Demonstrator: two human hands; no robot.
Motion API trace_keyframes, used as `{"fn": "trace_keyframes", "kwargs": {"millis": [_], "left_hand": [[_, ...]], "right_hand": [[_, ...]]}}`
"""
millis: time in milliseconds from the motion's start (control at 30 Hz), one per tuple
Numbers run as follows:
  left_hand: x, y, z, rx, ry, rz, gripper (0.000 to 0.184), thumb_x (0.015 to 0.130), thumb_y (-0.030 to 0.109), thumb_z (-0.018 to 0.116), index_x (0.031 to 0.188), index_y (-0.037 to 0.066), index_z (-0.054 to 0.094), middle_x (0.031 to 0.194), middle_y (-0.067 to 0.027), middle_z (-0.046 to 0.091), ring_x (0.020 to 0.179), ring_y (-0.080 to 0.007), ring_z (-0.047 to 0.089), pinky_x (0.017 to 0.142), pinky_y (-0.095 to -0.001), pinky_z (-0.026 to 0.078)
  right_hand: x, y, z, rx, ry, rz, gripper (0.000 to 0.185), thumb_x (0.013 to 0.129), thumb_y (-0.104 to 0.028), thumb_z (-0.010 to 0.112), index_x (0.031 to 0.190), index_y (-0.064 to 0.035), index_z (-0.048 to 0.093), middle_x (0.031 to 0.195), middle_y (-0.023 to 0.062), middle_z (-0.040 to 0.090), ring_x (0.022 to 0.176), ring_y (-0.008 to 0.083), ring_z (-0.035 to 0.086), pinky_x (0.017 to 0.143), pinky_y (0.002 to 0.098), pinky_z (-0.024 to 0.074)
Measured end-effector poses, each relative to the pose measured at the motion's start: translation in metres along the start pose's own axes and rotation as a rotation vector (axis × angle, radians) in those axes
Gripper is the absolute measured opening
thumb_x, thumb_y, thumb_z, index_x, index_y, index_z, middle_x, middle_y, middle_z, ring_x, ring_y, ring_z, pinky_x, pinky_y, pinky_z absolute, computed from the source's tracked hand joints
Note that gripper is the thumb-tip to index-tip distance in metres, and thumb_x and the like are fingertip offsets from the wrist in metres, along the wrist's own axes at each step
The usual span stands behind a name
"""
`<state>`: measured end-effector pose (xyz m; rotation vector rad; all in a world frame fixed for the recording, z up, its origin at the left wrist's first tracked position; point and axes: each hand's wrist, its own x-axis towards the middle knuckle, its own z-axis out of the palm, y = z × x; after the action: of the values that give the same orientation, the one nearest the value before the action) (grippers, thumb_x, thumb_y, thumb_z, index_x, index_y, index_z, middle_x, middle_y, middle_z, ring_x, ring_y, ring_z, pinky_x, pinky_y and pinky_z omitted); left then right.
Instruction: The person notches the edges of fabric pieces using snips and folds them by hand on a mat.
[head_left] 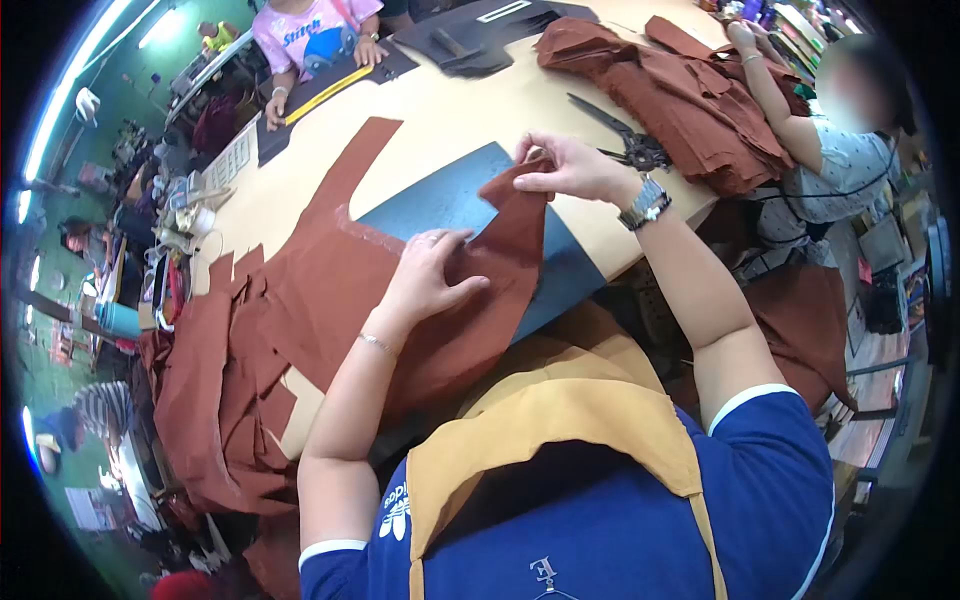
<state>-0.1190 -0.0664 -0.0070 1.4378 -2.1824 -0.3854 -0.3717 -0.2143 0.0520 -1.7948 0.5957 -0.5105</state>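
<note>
Head view — right hand (572,172) pinches brown cloth (512,245) (pink shirt (292,50): "Stitch").

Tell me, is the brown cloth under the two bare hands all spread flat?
Only partly. The left hand rests on the spread part of the cloth, but the right hand holds one corner up.

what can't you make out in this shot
All in the head view:
Blue board, lower left part: hidden under the brown cloth.
Cloth edge pinched by the right hand: fingers cover it.
Cloth under the left hand: covered.
Yellow ruler, markings: too small.
Far person, head: cut off by top edge.
</note>
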Motion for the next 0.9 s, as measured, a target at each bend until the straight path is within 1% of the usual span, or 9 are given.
{"fn": "trace_keyframes", "kwargs": {"millis": [100,133,167,233,333,433,533,700,900], "left_hand": [[0.026,-0.007,0.016,0.089,-0.046,0.023,0.057,0.072,0.048,0.080,0.109,0.007,0.065,0.100,-0.0122,0.066,0.100,-0.0304,0.060,0.092,-0.0412,0.042],[0.031,-0.007,0.020,0.119,-0.046,-0.009,0.055,0.068,0.052,0.081,0.100,0.009,0.066,0.093,-0.0077,0.066,0.092,-0.0265,0.061,0.087,-0.0390,0.041],[0.034,-0.007,0.025,0.137,0.015,-0.007,0.057,0.067,0.054,0.081,0.099,0.009,0.066,0.093,-0.0071,0.066,0.093,-0.0260,0.061,0.088,-0.0393,0.040],[0.033,-0.003,0.034,0.169,0.148,-0.018,0.060,0.066,0.057,0.080,0.098,0.009,0.066,0.094,-0.0060,0.067,0.093,-0.0250,0.061,0.090,-0.0399,0.038],[0.033,0.000,0.033,0.239,0.169,-0.084,0.064,0.063,0.063,0.079,0.097,0.010,0.067,0.094,-0.0047,0.067,0.094,-0.0240,0.061,0.093,-0.0432,0.036],[0.034,-0.001,0.031,0.260,0.116,-0.102,0.068,0.061,0.066,0.079,0.099,0.010,0.068,0.095,-0.0050,0.067,0.096,-0.0233,0.061,0.094,-0.0446,0.035],[0.035,-0.003,0.029,0.249,0.084,-0.088,0.060,0.070,0.060,0.076,0.103,0.011,0.069,0.097,-0.0058,0.067,0.099,-0.0247,0.061,0.098,-0.0480,0.034],[0.035,-0.026,0.019,0.097,-0.014,-0.125,0.024,0.091,0.032,0.063,0.106,0.015,0.070,0.104,-0.0054,0.066,0.104,-0.0277,0.060,0.107,-0.0644,0.026],[0.030,-0.033,-0.002,0.214,-0.086,-0.086,0.015,0.092,0.022,0.061,0.101,0.019,0.073,0.103,-0.0007,0.068,0.108,-0.0224,0.061,0.111,-0.0654,0.024]], "right_hand": [[0.013,-0.019,-0.024,-0.151,-0.021,0.070,0.029,0.087,-0.019,0.073,0.105,-0.0050,0.056,0.074,0.0013,0.062,0.061,0.0075,0.057,0.053,0.0227,0.0452],[0.018,-0.025,-0.030,-0.259,-0.001,0.065,0.034,0.086,-0.024,0.072,0.109,-0.0041,0.058,0.086,0.0098,0.068,0.063,0.0137,0.062,0.055,0.0272,0.0490],[0.019,-0.029,-0.032,-0.538,0.191,0.162,0.030,0.086,-0.020,0.067,0.110,-0.0043,0.059,0.092,0.0132,0.069,0.075,0.0193,0.066,0.066,0.0336,0.0528],[0.024,-0.013,-0.022,-1.054,0.671,-0.455,0.025,0.085,-0.017,0.066,0.106,-0.0031,0.061,0.088,0.0133,0.068,0.080,0.0259,0.067,0.072,0.0379,0.0533],[0.025,-0.011,0.005,-0.782,0.358,-0.299,0.030,0.081,-0.014,0.063,0.111,-0.0052,0.063,0.097,0.0149,0.068,0.093,0.0318,0.065,0.083,0.0415,0.0520],[0.030,0.026,0.028,-0.730,-0.052,-0.292,0.033,0.078,-0.011,0.061,0.111,-0.0053,0.065,0.096,0.0153,0.068,0.094,0.0313,0.065,0.084,0.0408,0.0522],[0.028,0.031,0.043,-0.795,-0.197,-0.093,0.028,0.078,-0.009,0.061,0.105,-0.0047,0.067,0.098,0.0140,0.067,0.095,0.0305,0.065,0.087,0.0402,0.0515],[0.025,0.055,0.043,-0.785,-0.097,-0.284,0.012,0.082,-0.008,0.063,0.092,-0.0068,0.068,0.094,0.0109,0.065,0.091,0.0307,0.064,0.084,0.0403,0.0511],[0.013,0.070,0.049,-0.888,0.033,-0.469,0.013,0.083,-0.007,0.061,0.092,-0.0094,0.070,0.095,0.0088,0.065,0.092,0.0285,0.064,0.082,0.0385,0.0528]]}}
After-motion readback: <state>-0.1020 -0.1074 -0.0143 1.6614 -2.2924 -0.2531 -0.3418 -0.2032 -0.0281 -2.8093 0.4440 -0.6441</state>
